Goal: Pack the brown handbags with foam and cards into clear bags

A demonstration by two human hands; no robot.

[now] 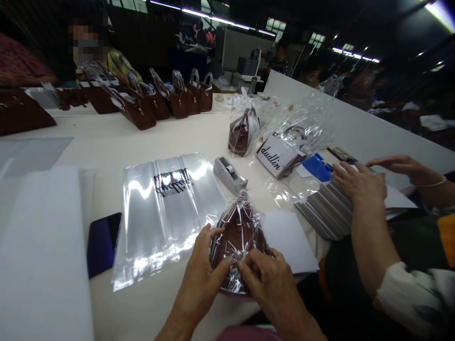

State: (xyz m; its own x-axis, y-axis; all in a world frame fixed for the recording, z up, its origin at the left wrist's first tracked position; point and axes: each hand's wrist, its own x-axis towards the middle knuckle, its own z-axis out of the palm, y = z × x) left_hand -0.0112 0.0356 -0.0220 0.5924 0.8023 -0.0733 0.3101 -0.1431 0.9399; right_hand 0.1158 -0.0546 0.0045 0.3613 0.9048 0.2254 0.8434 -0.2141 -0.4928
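clear film (227, 279) crinkles around a small brown handbag (237, 226) at the near edge of the worktop (117, 137), right in front of the person. both hands close on it from the near side. the left hand (202, 270) curls its fingers over the bag's left flank, and the right hand (270, 279) pinches the film at the lower right, thumbs almost meeting. the handbag's top points away toward the far edge, its base toward the hands, equally near to both. a stack of printed flat bags (167, 203) lies just left of it, with a tape dispenser (229, 173) just beyond and a dark phone (103, 241) further left. at the right edge a co-worker's hand (359, 184) rests on a fanned pile of cards (327, 210).
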